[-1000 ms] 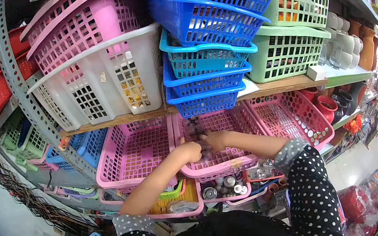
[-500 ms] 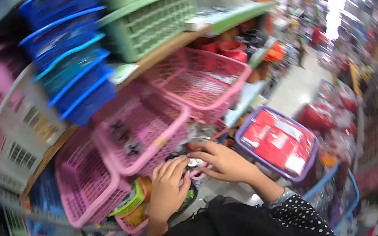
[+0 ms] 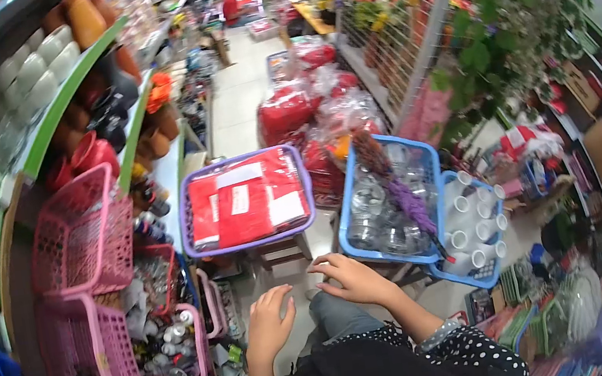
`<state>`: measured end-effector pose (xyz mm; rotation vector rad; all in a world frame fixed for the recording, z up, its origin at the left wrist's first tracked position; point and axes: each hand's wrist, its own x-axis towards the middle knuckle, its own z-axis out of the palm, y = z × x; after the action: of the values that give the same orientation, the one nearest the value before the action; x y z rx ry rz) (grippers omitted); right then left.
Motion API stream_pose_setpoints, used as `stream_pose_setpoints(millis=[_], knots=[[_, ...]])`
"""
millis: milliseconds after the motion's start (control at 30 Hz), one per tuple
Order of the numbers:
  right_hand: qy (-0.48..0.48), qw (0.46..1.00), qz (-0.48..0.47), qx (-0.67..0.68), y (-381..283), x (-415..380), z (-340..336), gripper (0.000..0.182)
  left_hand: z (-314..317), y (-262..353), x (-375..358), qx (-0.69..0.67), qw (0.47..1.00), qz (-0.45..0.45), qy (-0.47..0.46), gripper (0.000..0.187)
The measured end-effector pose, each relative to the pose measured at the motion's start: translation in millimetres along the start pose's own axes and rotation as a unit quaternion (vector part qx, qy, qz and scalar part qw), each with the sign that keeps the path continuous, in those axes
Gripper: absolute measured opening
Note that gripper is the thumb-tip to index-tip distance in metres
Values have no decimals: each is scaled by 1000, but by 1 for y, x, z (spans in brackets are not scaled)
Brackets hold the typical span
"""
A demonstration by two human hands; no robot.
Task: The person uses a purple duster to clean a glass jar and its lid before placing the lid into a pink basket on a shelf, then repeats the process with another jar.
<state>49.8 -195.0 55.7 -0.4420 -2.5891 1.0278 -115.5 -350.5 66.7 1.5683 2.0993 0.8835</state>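
Sitting beyond the hands, left of centre: purple basket [image 3: 253, 244] of red packs [image 3: 271, 195] – packs likely soft, slick in plastic; rim looks stiff, best hold. Blue basket [image 3: 387, 254] to its right, clear jars [image 3: 369, 197] inside, probably light, maybe breakable. Left hand [image 3: 267, 323] empty, loosely open; right hand [image 3: 356, 279] empty, fingers half-curled, thumb apart – neither grips anything.

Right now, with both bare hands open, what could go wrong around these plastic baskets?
The right hand looks close to the blue plastic basket; a swing might knock its clear containers. The long purple and brown bunch pokes past that basket's rim, so the dotted black sleeve could catch it. The purple plastic basket of red packages seems to stand on a brown stool; a bump might tip it.
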Motion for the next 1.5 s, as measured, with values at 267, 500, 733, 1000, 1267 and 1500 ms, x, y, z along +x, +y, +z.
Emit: stream_pose_setpoints(millis=[267, 500, 733, 1000, 1267, 1500], knots=[[230, 930, 248, -141, 65, -87, -51, 31, 73, 27, 73, -43, 982, 101, -151, 27], [283, 830, 448, -175, 133, -115, -42, 44, 154, 69, 149, -102, 957, 177, -208, 24], [254, 824, 474, -178, 153, -105, -52, 48, 213, 89, 191, -21, 953, 208, -219, 31], [228, 889, 382, -111, 132, -101, -134, 49, 221, 70, 200, -298, 919, -49, -254, 50], [262, 944, 35, -199, 141, -67, -140, 46, 215, 104, 194, -810, 527, -114, -231, 62], [279, 956, 20, -90, 166, -70, -130, 52, 212, 87, 202, -777, 603, -133, -123, 57]])
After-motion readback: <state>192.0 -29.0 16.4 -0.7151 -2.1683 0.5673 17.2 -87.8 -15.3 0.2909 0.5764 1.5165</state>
